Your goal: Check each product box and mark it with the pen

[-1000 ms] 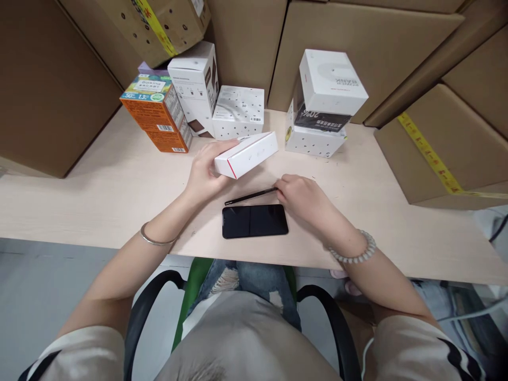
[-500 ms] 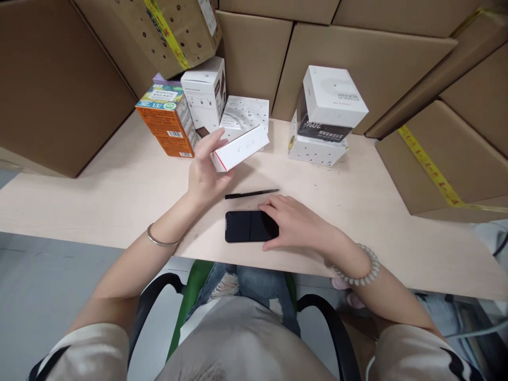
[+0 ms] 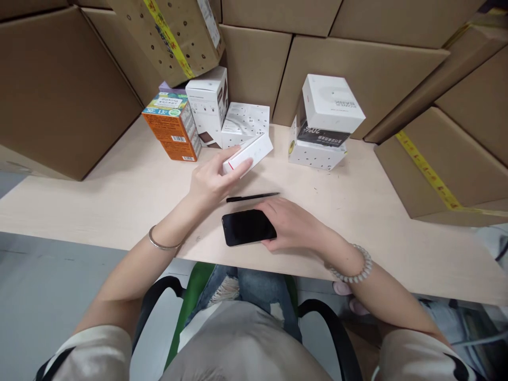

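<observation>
My left hand point(image 3: 214, 177) grips a slim white box point(image 3: 254, 152) by its near end, the thumb along its side. The box is tilted above the table, and a small red mark shows near the fingers. Lower down, my right hand point(image 3: 286, 225) is closed around the right end of a black smartphone point(image 3: 246, 227), whose dark screen faces up. The phone sits slightly askew; whether it is fully off the table I cannot tell. Just beyond it lies a black pen point(image 3: 253, 197), touched by neither hand as far as I can see.
Orange boxes point(image 3: 173, 135), a tall white box point(image 3: 206, 106) and a spotted white box point(image 3: 246, 123) stand at the back left. White and black boxes are stacked point(image 3: 331, 106) at the back right. Large cardboard cartons point(image 3: 254, 69) wall in the pale table point(image 3: 357, 233).
My left hand has turned, bringing its thumb onto the white box's side. My right hand has closed on the phone and tilted it, shifting it slightly left.
</observation>
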### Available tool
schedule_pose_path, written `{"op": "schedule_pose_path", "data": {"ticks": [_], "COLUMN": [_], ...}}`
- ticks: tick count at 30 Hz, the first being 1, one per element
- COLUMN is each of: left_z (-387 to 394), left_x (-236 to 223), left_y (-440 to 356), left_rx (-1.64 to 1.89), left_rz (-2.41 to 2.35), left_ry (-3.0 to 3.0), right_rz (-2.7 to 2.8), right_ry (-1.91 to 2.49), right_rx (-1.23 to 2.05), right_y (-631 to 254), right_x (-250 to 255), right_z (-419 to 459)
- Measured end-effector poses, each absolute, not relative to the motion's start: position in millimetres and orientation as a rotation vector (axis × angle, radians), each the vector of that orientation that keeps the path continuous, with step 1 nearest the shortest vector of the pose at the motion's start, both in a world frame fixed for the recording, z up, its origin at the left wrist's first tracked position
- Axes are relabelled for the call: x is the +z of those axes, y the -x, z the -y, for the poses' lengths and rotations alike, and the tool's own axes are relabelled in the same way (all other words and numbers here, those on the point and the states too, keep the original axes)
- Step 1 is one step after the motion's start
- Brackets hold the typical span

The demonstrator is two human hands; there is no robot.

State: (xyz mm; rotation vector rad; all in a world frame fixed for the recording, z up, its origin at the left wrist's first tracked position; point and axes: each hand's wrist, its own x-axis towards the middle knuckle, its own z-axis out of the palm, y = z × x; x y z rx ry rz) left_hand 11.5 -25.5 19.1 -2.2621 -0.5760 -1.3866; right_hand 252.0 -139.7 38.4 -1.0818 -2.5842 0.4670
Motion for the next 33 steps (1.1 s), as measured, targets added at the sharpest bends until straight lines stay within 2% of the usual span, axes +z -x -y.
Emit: {"op": "schedule_pose_path", "data": {"ticks": [4,8,17,33], "left_z": [23.4,19.2,21.3,29.5], "left_x": [25.0,23.2,15.7,21.3], "left_y": [-7.4,-3.5,-16.6,-17.0], "left_rx": [-1.382,-1.367,-1.399,-1.297], "left_rz": [0.523,0.53,0.476,0.589], "left_ry": [2.248,2.265,2.48,2.491], "right_rz": [2.633,2.383,1.655,1.615], "right_ry": [0.918,0.761,0.761,0.863], "right_rx": [0.126,-0.14,-0.109,-0.019], "right_y": [-260.4,-264.0,-270.4,-273.6], "right_x": [37.4,38.7,29.9,18.7], "right_z": [133.4,134.6,118.0,114.2]}}
